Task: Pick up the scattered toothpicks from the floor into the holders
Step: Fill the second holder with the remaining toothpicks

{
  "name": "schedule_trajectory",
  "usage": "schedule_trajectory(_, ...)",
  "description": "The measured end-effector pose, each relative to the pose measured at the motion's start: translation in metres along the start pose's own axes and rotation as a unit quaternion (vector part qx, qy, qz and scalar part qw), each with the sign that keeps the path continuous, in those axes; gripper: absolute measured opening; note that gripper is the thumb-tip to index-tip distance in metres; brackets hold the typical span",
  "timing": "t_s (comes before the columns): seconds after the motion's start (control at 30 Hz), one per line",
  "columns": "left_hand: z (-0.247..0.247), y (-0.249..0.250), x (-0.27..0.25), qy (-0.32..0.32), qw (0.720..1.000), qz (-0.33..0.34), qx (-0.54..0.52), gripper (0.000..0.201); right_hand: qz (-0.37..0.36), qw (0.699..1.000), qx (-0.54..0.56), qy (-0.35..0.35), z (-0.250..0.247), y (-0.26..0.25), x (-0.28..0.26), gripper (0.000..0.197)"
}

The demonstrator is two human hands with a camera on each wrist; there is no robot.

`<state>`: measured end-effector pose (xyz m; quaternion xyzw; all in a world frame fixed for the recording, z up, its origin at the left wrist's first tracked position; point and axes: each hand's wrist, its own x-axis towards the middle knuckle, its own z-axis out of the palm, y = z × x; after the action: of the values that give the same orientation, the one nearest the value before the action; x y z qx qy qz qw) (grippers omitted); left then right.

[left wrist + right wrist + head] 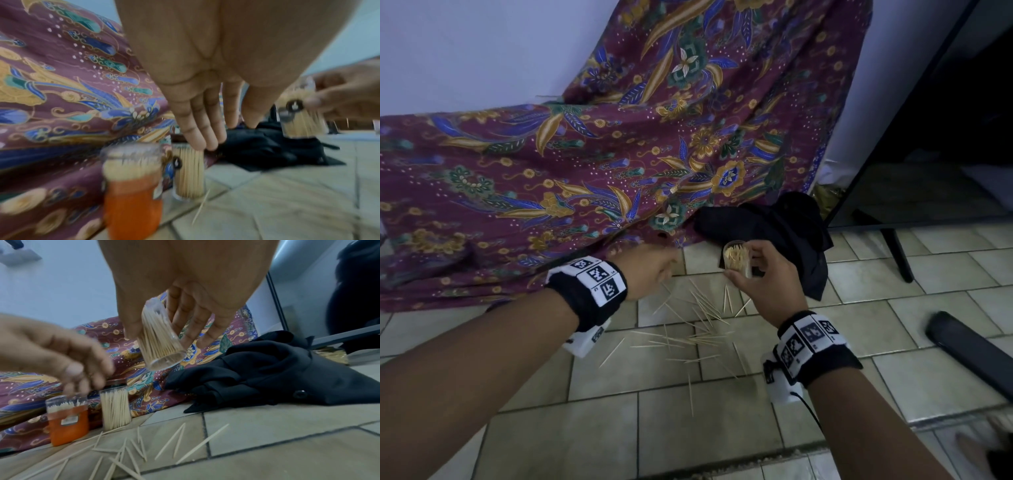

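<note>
While the right hand (767, 274) grips a clear holder (159, 339) (already well filled) and the left hand (650, 265) hangs seemingly empty above two standing holders (115, 408), the scattered toothpicks (695, 329) on the floor (722, 428) await pinching up.

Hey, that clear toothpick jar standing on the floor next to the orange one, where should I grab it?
Grip the clear jar around its smooth upright side, coming from the tiled side. The orange jar stands close on one flank and the patterned cloth lies behind.

Home: tiled floor (722, 428), batik cloth (585, 164)
</note>
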<state>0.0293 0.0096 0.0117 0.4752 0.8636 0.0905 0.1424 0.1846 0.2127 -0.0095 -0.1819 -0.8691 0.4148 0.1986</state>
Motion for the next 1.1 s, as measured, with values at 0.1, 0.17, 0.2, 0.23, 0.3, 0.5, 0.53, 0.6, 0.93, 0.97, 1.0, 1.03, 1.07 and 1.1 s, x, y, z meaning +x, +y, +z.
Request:
schedule_trajectory(0.1, 0.024, -0.012, 0.003, -0.072, 0.994, -0.041, 0.073, 0.038, 0.005, 1.000, -0.004, 0.001, -0.004, 0.008, -0.005, 0.045)
schedule_trajectory(0.17, 0.034, -0.014, 0.009, -0.073, 0.991, -0.063, 0.093, 0.041, 0.007, 1.000, -0.009, -0.001, -0.005, 0.012, -0.009, 0.045)
schedule_trajectory(0.2, 0.038, -0.015, 0.013, -0.074, 0.989, -0.074, 0.103, 0.040, 0.007, 1.000, -0.011, -0.002, -0.006, 0.014, -0.010, 0.045)
schedule_trajectory(0.23, 0.040, -0.012, 0.015, -0.077, 0.986, -0.086, 0.118, 0.038, 0.006, 1.000, -0.012, -0.001, -0.006, 0.016, -0.011, 0.045)
schedule_trajectory(0.3, 0.045, -0.009, 0.018, -0.070, 0.982, -0.093, 0.145, 0.035, 0.006, 1.000, -0.014, -0.001, -0.006, 0.018, -0.013, 0.045)
schedule_trajectory(0.5, 0.060, 0.008, 0.009, -0.067, 0.991, -0.037, 0.112, 0.038, 0.012, 1.000, -0.017, -0.008, -0.007, 0.027, -0.022, 0.043)
schedule_trajectory(0.53, 0.062, 0.013, 0.006, -0.074, 0.991, -0.025, 0.104, 0.041, 0.011, 1.000, -0.020, -0.010, -0.006, 0.028, -0.023, 0.043)
schedule_trajectory(0.6, 0.064, 0.027, -0.002, -0.092, 0.992, -0.007, 0.088, 0.043, 0.011, 1.000, -0.022, -0.012, -0.005, 0.029, -0.025, 0.042)
schedule_trajectory(0.93, 0.056, 0.017, -0.041, -0.066, 0.998, 0.000, 0.015, 0.035, 0.008, 1.000, -0.014, -0.024, 0.002, 0.021, -0.033, 0.043)
schedule_trajectory(0.97, 0.051, 0.009, -0.048, -0.074, 0.997, -0.023, 0.019, 0.038, 0.007, 1.000, -0.013, -0.025, 0.003, 0.019, -0.035, 0.043)
schedule_trajectory(1.0, 0.047, 0.001, -0.055, -0.086, 0.995, -0.045, 0.025, 0.040, 0.005, 1.000, -0.013, -0.025, 0.005, 0.018, -0.036, 0.044)
schedule_trajectory(1.03, 0.044, -0.007, -0.063, -0.101, 0.992, -0.063, 0.034, 0.040, 0.004, 1.000, -0.012, -0.025, 0.006, 0.016, -0.038, 0.044)
schedule_trajectory(1.07, 0.042, -0.014, -0.071, -0.115, 0.990, -0.078, 0.038, 0.039, 0.003, 1.000, -0.012, -0.026, 0.007, 0.015, -0.039, 0.044)
schedule_trajectory(1.1, 0.042, -0.020, -0.079, -0.129, 0.986, -0.097, 0.037, 0.037, 0.004, 1.000, -0.010, -0.028, 0.009, 0.014, -0.040, 0.045)
